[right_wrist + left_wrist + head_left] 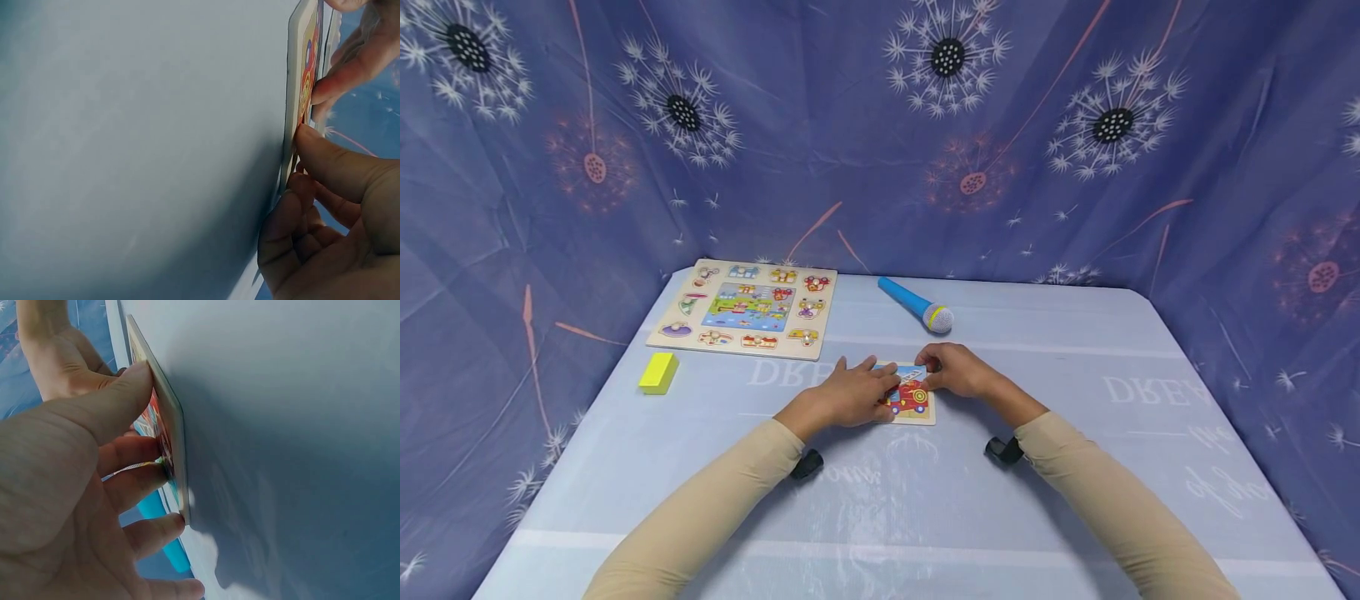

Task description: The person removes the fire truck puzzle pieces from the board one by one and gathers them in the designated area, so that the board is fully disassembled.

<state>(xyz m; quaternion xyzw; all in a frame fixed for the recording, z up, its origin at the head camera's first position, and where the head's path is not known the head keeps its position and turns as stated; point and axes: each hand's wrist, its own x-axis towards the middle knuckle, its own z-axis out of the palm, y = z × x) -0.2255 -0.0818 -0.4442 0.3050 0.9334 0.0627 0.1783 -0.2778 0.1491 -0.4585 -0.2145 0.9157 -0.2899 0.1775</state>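
Note:
A small square wooden puzzle (917, 403) with a red fire truck picture lies on the table between both hands. My left hand (852, 395) rests over its left part, fingers spread and fairly straight. In the left wrist view, the thumb and several fingertips press on the picture side of the puzzle (177, 434). The right hand (961, 369) is at the upper right corner. Its thumb lies on the face of the puzzle (305, 87) while curled fingers meet the edge, pinching it there. My left palm and fingers hide much of the picture's left side.
A large wooden knob puzzle board (739, 343) lies at the back left, with a yellow block (658, 372) in front of it. Behind the hands is a blue toy microphone (917, 305). A patterned blue curtain (820, 125) borders the table (880, 517) at back and sides.

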